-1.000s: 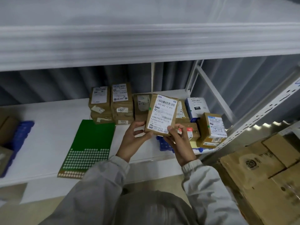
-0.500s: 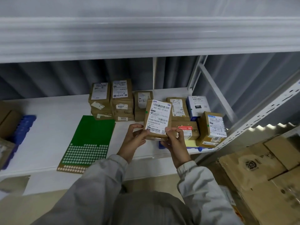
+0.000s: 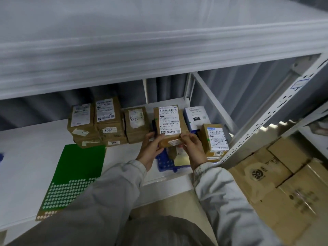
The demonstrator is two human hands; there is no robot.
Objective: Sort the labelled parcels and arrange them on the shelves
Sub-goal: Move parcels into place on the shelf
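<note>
Moved further back & lower vs earlier: parcel now over stack by white box on shelf. Pinched at near end by left hand & right hand. Prob light, stiff cardboard; best held by side edges, label up.

Left hand and right hand — 2 curled grips, arms forward.

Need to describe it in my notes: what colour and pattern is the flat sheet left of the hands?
Green sheet, white dots across its near part; head view.
</note>
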